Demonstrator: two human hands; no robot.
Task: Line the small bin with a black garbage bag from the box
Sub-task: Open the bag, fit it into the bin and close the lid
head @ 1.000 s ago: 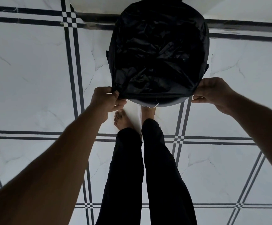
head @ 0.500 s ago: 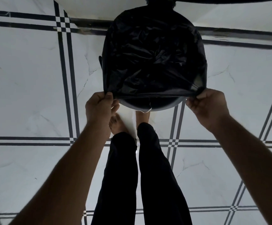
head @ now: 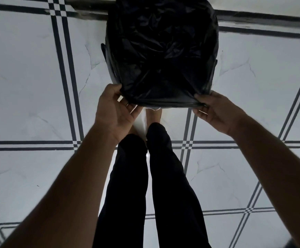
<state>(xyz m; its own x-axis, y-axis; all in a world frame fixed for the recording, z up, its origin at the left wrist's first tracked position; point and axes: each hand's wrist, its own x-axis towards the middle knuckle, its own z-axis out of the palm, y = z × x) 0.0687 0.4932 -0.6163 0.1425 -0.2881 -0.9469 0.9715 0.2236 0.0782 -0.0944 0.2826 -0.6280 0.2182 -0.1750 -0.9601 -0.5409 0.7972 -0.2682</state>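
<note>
A black garbage bag [head: 161, 51] fills the small bin [head: 104, 54], which stands on the floor in front of my feet. Crumpled plastic covers the bin's opening, and only a dark strip of the bin's left wall shows beside the bag. My left hand [head: 115, 111] pinches the bag's near left corner at the rim. My right hand [head: 215, 111] grips the near right corner. Between them the bag's edge is stretched taut along the near rim. The box is not in view.
White marble floor tiles [head: 29, 86] with dark striped borders lie all around. My legs in black trousers [head: 145, 185] stand just behind the bin. A dark skirting strip [head: 262, 18] runs along the wall behind the bin.
Both hands have moved inward and under the bin's near edge, pulling the bag's edge tighter. The view has shifted closer to the bin.
</note>
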